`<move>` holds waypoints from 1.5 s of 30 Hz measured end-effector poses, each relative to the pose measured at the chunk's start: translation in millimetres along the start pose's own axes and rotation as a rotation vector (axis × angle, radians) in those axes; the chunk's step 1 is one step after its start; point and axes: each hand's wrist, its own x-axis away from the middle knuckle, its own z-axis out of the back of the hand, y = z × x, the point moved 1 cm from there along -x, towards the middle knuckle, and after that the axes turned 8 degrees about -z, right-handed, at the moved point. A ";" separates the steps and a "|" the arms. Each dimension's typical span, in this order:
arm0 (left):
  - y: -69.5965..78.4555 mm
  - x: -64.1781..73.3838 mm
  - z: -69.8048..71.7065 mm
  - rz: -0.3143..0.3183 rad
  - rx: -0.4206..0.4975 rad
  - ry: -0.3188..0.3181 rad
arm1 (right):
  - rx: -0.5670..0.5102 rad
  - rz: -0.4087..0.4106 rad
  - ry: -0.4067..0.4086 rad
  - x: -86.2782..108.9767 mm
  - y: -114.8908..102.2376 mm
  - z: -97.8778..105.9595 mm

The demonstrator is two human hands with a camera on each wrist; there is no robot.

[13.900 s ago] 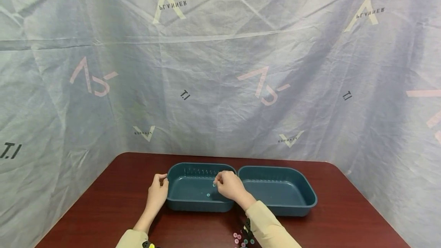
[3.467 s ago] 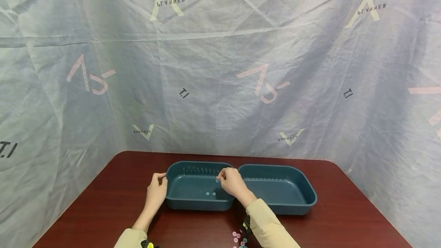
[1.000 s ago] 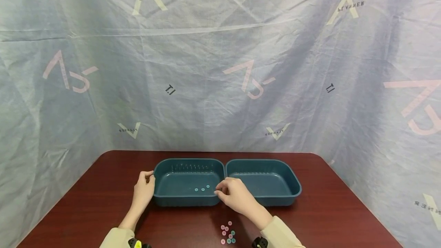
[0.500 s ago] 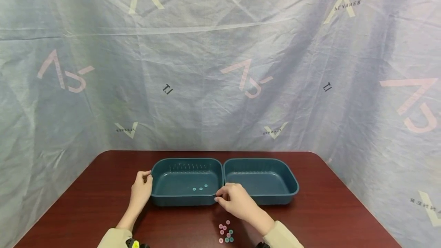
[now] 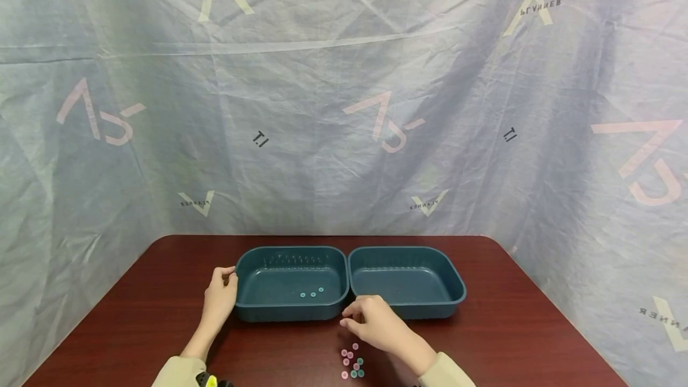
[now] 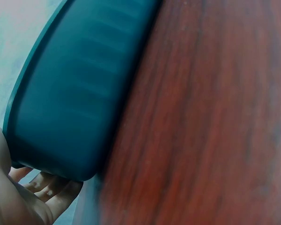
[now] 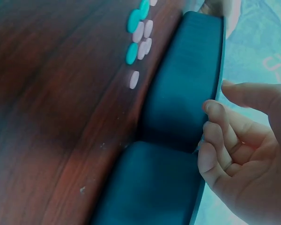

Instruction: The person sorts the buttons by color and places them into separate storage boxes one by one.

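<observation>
My left hand holds the left end of the left dark teal tray; in the left wrist view its fingers lie against the tray's end wall. Three light blue buttons lie on that tray's floor, towards the right. My right hand hovers in front of the place where the trays meet, thumb and forefinger apart, with nothing between them. Nearer me, on the table, lie several loose pink buttons and three teal buttons; the right wrist view shows them too.
A second dark teal tray stands against the left one's right side, with nothing visible in it. Both rest on a dark red wooden table. A grey printed cloth hangs behind and at both sides.
Light blue buttons in the left tray went from one to two to three. The right hand, emptied, has drawn back from over that tray towards the loose buttons. The left hand keeps its hold.
</observation>
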 end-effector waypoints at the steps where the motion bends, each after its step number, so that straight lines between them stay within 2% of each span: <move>1: 0.0 -0.1 -0.1 0.001 0.002 -0.001 | 0.003 -0.003 -0.002 0.6 0.8 -0.4; 20: 0.1 0.1 0.5 0.001 -0.001 -0.017 | 0.019 -0.040 -0.081 16.2 11.9 -3.5; 30: -1.5 0.8 -0.1 0.010 0.003 -0.002 | 0.028 -0.020 -0.104 22.0 16.1 -6.8; 35: -0.8 1.6 0.5 0.008 0.004 -0.002 | -0.019 -0.053 -0.144 24.4 16.1 -6.0; 45: -1.3 1.0 0.3 0.009 0.018 -0.013 | -0.037 -0.106 -0.203 26.8 16.8 -6.4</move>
